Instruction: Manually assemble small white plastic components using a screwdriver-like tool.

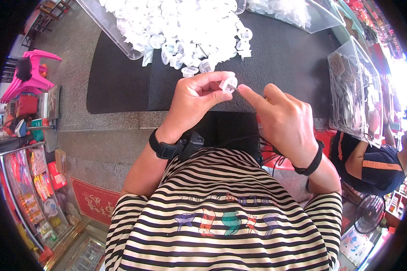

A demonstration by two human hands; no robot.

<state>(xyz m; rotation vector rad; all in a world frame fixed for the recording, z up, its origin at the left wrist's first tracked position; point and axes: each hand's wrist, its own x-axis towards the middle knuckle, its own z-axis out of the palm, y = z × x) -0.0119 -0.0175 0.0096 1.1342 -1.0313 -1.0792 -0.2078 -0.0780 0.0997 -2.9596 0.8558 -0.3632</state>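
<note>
My left hand (192, 101) pinches a small round white plastic piece (229, 84) between thumb and fingers, above the near edge of the dark mat. A short dark metal bit shows at the piece's right side. My right hand (282, 118) is beside it, with the index fingertip stretched out to that metal bit. Its other fingers are curled in, and whatever they hold is hidden. Just beyond my hands, a large heap of similar white plastic pieces (181, 29) spills onto the black mat (122, 83).
A clear plastic bin (131, 52) lies under the heap. Another clear bin (319, 22) with white pieces stands far right. On the right edge is a clear box (355, 86) of thin metal-looking strips. A person (371, 160) sits at right near a fan (369, 213). Pink stools (31, 74) stand left.
</note>
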